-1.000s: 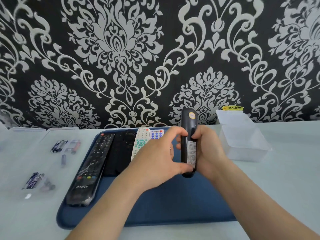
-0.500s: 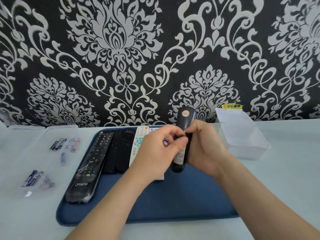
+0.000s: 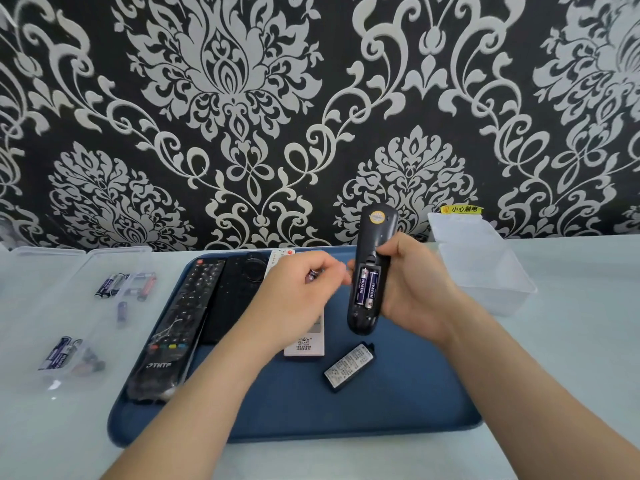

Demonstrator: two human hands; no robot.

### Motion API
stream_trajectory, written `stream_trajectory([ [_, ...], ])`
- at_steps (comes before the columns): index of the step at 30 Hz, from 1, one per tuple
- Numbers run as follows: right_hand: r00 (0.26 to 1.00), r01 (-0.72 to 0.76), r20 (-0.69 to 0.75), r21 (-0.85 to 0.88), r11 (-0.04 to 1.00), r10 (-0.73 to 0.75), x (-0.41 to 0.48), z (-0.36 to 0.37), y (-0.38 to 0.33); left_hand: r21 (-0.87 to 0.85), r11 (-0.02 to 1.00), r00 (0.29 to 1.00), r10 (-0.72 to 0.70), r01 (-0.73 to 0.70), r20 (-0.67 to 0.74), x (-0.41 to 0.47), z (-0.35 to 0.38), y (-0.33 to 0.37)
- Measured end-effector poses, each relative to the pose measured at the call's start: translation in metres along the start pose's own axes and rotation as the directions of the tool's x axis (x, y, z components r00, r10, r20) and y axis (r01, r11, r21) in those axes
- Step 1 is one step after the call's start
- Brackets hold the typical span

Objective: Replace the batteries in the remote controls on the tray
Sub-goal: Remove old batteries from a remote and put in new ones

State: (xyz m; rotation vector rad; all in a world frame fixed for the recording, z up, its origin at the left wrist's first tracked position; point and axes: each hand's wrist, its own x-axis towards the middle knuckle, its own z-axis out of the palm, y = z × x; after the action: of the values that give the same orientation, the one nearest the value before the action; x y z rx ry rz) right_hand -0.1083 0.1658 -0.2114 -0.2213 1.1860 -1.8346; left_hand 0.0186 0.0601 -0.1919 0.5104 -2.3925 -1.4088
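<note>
My right hand (image 3: 412, 289) holds a black remote (image 3: 375, 237) upright above the blue tray (image 3: 346, 414), its back facing me. Its battery bay is open and two purple batteries (image 3: 366, 287) sit inside. The remote's cover (image 3: 349, 367) lies loose on the tray below. My left hand (image 3: 294, 299) hovers just left of the remote with fingers curled; a small purple battery (image 3: 313, 274) shows between them. On the tray's left lie a long black THTF remote (image 3: 173, 323), a second black remote (image 3: 235, 296) and a white remote (image 3: 304, 346) partly hidden by my left hand.
Clear boxes on the left of the table hold loose batteries (image 3: 128, 285) and another battery pair (image 3: 62, 355). An empty clear tub (image 3: 485, 268) stands right of the tray against the patterned wall.
The battery cover has come off the black remote and now lies on the tray. My left hand has drawn back to the left, exposing the two batteries in the bay.
</note>
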Motion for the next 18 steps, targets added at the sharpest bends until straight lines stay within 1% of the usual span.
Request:
stream_trajectory([
  [1,1.0,0.012,0.013,-0.008,1.0,-0.012,0.0,0.001,0.0,-0.12,0.99,0.998,-0.066,0.068,0.017,0.001,0.0,0.001],
  [3,0.997,0.057,0.044,-0.033,0.998,-0.056,-0.001,0.001,0.0,-0.329,0.921,0.977,-0.19,0.211,0.095,0.001,0.0,0.002],
  [4,0.995,0.082,0.06,-0.037,0.996,-0.08,-0.002,0.002,0.0,-0.401,0.879,0.966,-0.234,0.259,0.111,0.001,0.001,0.001],
  [5,0.992,0.1,0.081,-0.031,0.995,-0.097,-0.004,0.003,0.0,-0.456,0.845,0.959,-0.264,0.279,0.098,0.002,0.002,0.001],
  [7,0.987,0.11,0.119,0.023,0.994,-0.112,-0.005,0.006,0.003,-0.509,0.821,0.957,-0.291,0.258,0.016,0.004,0.003,0.001],
  [10,0.992,0.081,0.083,0.202,0.976,-0.099,-0.007,0.012,0.013,-0.514,0.842,0.959,-0.26,0.165,-0.117,0.007,0.004,0.001],
  [12,0.995,0.037,0.081,0.283,0.959,-0.062,-0.009,0.018,0.021,-0.467,0.879,0.963,-0.2,0.095,-0.18,0.007,0.006,0.0],
  [15,0.989,-0.026,0.144,0.385,0.922,-0.032,-0.015,0.027,0.03,-0.268,0.963,0.968,-0.092,0.027,-0.232,0.006,0.012,0.0],
  [17,0.984,-0.05,0.173,0.459,0.887,-0.034,-0.019,0.032,0.031,-0.054,0.998,0.972,0.01,-0.023,-0.236,0.006,0.02,-0.002],
  [18,0.984,-0.058,0.177,0.483,0.874,-0.033,-0.02,0.033,0.031,0.103,0.994,0.97,0.068,-0.045,-0.233,0.007,0.024,-0.004],
])
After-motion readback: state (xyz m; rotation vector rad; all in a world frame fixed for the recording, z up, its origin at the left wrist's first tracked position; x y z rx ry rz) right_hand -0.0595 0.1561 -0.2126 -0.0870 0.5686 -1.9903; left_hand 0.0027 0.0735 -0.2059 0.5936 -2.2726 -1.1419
